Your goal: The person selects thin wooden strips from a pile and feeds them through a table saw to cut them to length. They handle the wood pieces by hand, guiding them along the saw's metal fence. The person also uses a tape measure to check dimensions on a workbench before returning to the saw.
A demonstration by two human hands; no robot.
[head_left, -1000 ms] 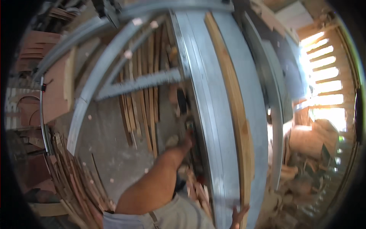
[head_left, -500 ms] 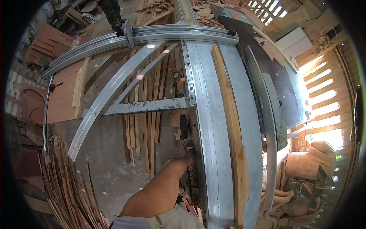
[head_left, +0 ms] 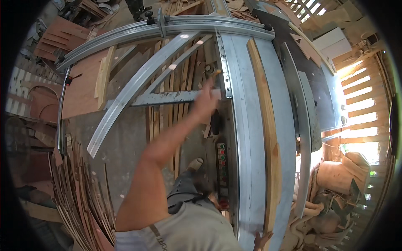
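Note:
My left hand (head_left: 208,100) is stretched forward over the grey crossbar (head_left: 171,97) of the saw's side frame. Motion smears its fingers, which lie close to a small yellow-orange handle (head_left: 216,72); whether they touch it I cannot tell. At the lower edge my right hand (head_left: 262,241) rests by the near end of a long wooden board (head_left: 268,113), its visible fingers apart and partly against the wood. The board lies lengthwise on the silver sliding table (head_left: 247,138), with a shorter strip (head_left: 275,175) along its right side near the front.
A metal fence rail (head_left: 125,35) crosses the far side. A slanting aluminium bar (head_left: 134,90) spans the left frame. Coloured buttons (head_left: 222,159) line the table's side. Thin wood strips (head_left: 75,188) stand at left. A long grey guard (head_left: 295,108) runs along the right.
My left hand has left the button panel and swung forward to the crossbar. My right hand has come further into view by the board's near end. The whole view has shifted slightly.

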